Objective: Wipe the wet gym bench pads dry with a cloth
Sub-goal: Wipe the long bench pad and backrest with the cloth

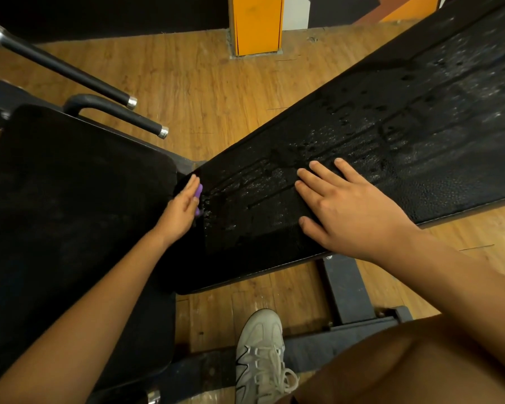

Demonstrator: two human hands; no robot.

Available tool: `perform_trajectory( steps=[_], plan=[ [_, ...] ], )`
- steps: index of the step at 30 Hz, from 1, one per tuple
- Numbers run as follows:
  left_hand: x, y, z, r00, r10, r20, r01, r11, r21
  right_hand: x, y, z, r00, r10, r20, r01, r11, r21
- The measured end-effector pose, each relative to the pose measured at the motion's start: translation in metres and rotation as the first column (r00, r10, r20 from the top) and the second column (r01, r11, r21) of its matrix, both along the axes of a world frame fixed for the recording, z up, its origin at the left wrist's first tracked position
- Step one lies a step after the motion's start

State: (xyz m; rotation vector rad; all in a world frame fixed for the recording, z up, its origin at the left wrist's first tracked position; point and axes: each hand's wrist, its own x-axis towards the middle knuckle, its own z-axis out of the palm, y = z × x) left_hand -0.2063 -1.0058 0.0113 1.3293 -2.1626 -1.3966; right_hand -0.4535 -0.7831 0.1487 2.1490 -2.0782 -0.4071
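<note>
Cloth (199,191) in left hand (180,212), at pad (391,135) edge

Two hands are counted: a left hand (180,209), by which one purple cloth (199,191) is held, and a right hand (347,211) right of that grip. Two pads are seen: a wet pad (391,126) right of the grip, a seat pad (70,199) left. Two handles (120,112) are found beyond it, one shoe (260,354) below.

On the back pad (391,135) lies the right hand (353,211). At the pad's left end, the left hand (180,211) holds a cloth (199,191) — the seat pad (70,185) lies just left.
</note>
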Motion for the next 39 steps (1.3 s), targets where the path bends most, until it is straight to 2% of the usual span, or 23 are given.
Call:
perform_trajectory(
  steps=[5,8,11,14,18,21,24,27,29,32,39],
  plan=[
    [0.046,0.075,-0.010,0.996,-0.065,-0.064,0.067,0.997,0.033,0.000,0.000,-0.001,1.000,-0.001,-0.002,0.001,1.000,0.006],
    [0.062,0.116,-0.011,0.997,-0.035,-0.075,0.040,0.998,0.055,0.000,0.000,0.000,1.000,0.001,-0.003,-0.001,1.000,0.007],
    [0.062,0.139,-0.016,0.998,0.023,-0.060,-0.024,1.000,-0.019,0.000,0.000,0.000,1.000,-0.006,-0.002,0.006,1.000,0.017],
    [0.042,0.146,-0.008,0.997,0.073,-0.026,-0.076,0.992,-0.100,0.001,0.000,0.001,1.000,-0.007,0.002,0.007,1.000,0.017],
    [0.007,0.160,0.013,0.998,0.054,0.036,-0.046,0.980,-0.194,0.001,-0.001,0.001,1.000,-0.008,0.005,0.008,1.000,0.025],
    [-0.010,0.175,0.023,0.997,0.078,0.030,-0.069,0.972,-0.225,0.001,0.000,0.000,1.000,-0.010,0.006,0.010,1.000,0.020],
    [0.003,0.168,0.013,0.990,0.117,0.079,-0.100,0.976,-0.194,0.000,0.000,0.001,1.000,0.001,0.009,-0.001,1.000,0.025],
    [0.027,0.154,0.000,0.957,0.249,0.151,-0.231,0.965,-0.126,-0.001,0.001,0.000,1.000,0.002,0.006,-0.002,1.000,0.025],
    [0.030,0.151,0.000,0.945,0.292,0.148,-0.282,0.956,-0.085,-0.001,0.001,0.000,1.000,0.001,0.002,-0.001,1.000,0.025],
    [0.018,0.157,0.007,0.952,0.266,0.153,-0.252,0.962,-0.106,-0.001,0.000,0.000,1.000,0.003,0.002,-0.003,1.000,0.026],
    [-0.055,0.184,0.056,0.983,0.180,0.044,-0.169,0.970,-0.176,0.000,0.000,0.000,1.000,-0.009,0.022,0.008,1.000,0.028]
  ],
)
